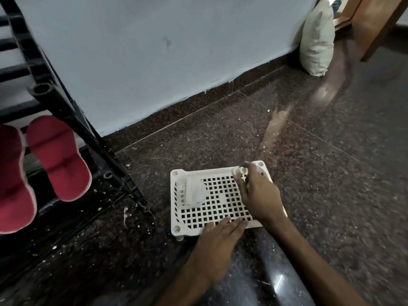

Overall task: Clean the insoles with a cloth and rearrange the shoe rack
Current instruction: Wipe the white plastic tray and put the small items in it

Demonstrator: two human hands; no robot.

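A white perforated plastic shelf panel (217, 200) lies flat on the dark granite floor. My left hand (217, 246) rests flat on its near edge, fingers together. My right hand (257, 193) is over the panel's right side, closed on a short white plastic peg (238, 171) near the far right corner. A crumpled white cloth (195, 193) sits on the panel's left part. Two red insoles (58, 157) lie on the black shoe rack (72, 120) at the left.
A pale blue wall with a dark skirting runs behind the panel. A cream sack (318, 38) leans on the wall at the back right, beside a wooden door (379, 23). Paint specks dot the floor near the rack.
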